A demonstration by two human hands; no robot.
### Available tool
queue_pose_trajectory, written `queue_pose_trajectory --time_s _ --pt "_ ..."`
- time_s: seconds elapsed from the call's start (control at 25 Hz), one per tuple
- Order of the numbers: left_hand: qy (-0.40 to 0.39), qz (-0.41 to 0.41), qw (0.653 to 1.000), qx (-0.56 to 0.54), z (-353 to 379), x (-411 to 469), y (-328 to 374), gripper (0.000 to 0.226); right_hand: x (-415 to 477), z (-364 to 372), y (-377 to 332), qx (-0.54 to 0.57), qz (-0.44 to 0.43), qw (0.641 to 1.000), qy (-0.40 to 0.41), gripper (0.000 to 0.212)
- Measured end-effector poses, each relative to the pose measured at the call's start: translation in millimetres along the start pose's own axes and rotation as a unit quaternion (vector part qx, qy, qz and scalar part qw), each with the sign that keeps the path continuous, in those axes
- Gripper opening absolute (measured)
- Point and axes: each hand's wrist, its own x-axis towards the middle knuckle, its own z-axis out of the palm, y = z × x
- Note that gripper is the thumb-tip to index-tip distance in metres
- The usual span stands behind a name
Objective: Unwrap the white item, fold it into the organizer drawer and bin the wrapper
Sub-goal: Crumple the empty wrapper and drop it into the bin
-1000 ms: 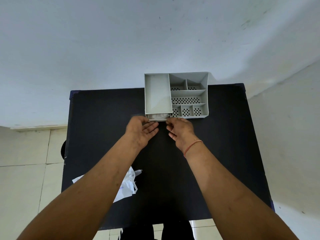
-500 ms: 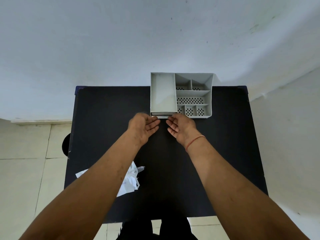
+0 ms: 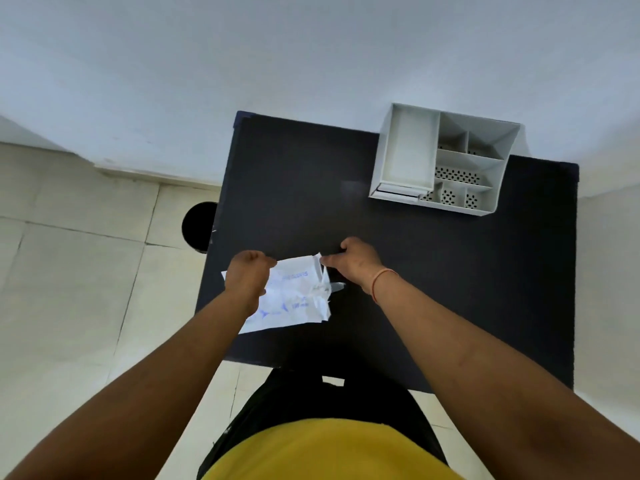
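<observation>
A crumpled white wrapper (image 3: pixel 292 297) with blue print lies near the front left of the black table (image 3: pixel 433 265). My left hand (image 3: pixel 247 277) pinches its far left edge. My right hand (image 3: pixel 356 263) pinches its far right corner. The grey organizer (image 3: pixel 446 161) stands at the table's far right, its drawer (image 3: pixel 398 195) pushed in at the front left. The white item is hidden from view.
A round black bin (image 3: pixel 197 226) stands on the tiled floor just off the table's left edge. A white wall runs behind the table. My yellow shirt and dark trousers fill the bottom of the view.
Both hands left the organizer's drawer front and came back to the wrapper, taking hold of its far edge. The drawer now sits shut. The camera swung left.
</observation>
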Motion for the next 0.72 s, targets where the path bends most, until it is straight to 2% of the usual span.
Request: queue_pose_trajectory --time_s 0.08,0.12,0.2,0.28,0.36,0.48,0.6,0.64,0.72 --pt "0.008 -0.013 1.0 0.019 -16 7 -24 0.031 2 22 -2 -0.043 0.008 0.999 -0.027 0.063" --pt "-0.002 -0.024 0.999 0.021 -19 7 -32 0.043 4 31 -2 -0.066 0.007 0.997 -0.042 0.056" --pt "-0.041 -0.041 0.998 -0.004 -21 6 -42 0.05 4 49 -6 -0.087 0.004 0.994 -0.066 0.038" --pt "-0.064 -0.033 0.997 -0.028 -21 3 -45 0.052 -5 54 -15 -0.037 0.007 0.996 -0.08 0.022" --pt "-0.079 -0.007 0.997 -0.019 -22 -5 -43 0.058 -22 45 -27 0.062 -0.005 0.993 -0.098 0.008" --pt "-0.128 0.071 0.989 -0.028 -25 -21 -34 0.071 -55 17 -42 0.2 -0.044 0.954 -0.219 0.007" --pt "-0.176 0.146 0.971 -0.075 -35 -53 -26 0.084 -89 -9 -50 0.267 -0.094 0.908 -0.309 0.009" --pt "-0.193 0.164 0.963 -0.093 -37 -65 -25 0.081 -98 -15 -49 0.287 -0.106 0.894 -0.327 0.008" --pt "-0.233 0.174 0.945 -0.151 -40 -92 -24 0.062 -113 -22 -45 0.329 -0.118 0.865 -0.36 0.01"
